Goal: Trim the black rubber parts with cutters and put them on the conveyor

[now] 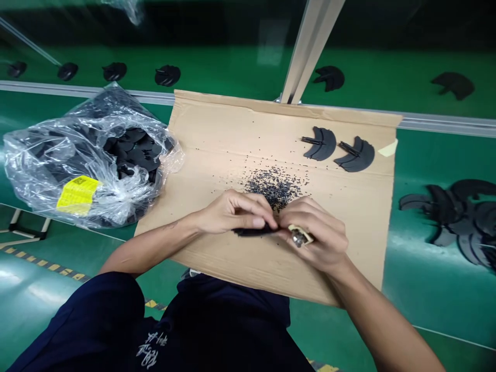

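Dark navy clothing (155,330) along the bottom edge, left hand (234,212) with fingers curled, pinching a thin black piece (251,232), right hand (320,232) closed around a small metal-and-tan tool (298,237), mostly hidden, both over a cardboard sheet (201,144), just below black shavings (273,187), 2 black crescent pieces (323,143) at the sheet's upper right

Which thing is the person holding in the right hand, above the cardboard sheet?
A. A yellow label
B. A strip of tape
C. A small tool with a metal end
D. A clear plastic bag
C. The right hand grips a small tool with a cream-coloured part and a metal end, close to the black piece in the left hand.
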A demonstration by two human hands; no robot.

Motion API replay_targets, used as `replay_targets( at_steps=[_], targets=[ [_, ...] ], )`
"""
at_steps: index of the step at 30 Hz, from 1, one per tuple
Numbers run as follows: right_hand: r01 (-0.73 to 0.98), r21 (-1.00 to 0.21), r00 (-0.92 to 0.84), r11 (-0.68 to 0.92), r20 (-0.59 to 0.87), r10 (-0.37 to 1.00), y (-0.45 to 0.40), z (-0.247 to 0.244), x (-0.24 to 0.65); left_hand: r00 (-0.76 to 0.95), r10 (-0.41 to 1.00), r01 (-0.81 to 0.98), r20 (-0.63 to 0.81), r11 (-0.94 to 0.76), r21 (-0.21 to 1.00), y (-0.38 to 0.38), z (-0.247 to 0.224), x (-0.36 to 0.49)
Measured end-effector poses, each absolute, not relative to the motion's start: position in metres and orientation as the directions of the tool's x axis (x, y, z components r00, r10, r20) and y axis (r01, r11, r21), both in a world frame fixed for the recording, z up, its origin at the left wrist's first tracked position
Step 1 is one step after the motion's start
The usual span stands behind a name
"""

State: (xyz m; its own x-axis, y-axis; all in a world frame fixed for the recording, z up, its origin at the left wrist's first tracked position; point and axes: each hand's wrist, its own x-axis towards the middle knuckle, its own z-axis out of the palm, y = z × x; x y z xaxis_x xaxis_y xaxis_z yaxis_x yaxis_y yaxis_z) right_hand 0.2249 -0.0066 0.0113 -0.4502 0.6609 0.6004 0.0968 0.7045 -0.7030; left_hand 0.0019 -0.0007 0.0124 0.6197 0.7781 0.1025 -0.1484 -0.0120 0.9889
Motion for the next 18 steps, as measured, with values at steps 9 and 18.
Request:
replay_targets(
  at_steps=[9, 18],
  targets=[
    [0.256, -0.672, -0.421, 0.694, 0.569, 0.706, 0.0, 0.01, 0.228, 0.391, 0.8, 0.153, 0.455, -0.544, 0.825, -0.004, 0.008, 0.001],
    [0.592, -0.283, -0.547, 0.754, 0.546, 0.634, 0.008, -0.001, 0.236, 0.409, 0.768, 0.202, 0.492, -0.602, 0.772, -0.002, 0.008, -0.005]
  ],
)
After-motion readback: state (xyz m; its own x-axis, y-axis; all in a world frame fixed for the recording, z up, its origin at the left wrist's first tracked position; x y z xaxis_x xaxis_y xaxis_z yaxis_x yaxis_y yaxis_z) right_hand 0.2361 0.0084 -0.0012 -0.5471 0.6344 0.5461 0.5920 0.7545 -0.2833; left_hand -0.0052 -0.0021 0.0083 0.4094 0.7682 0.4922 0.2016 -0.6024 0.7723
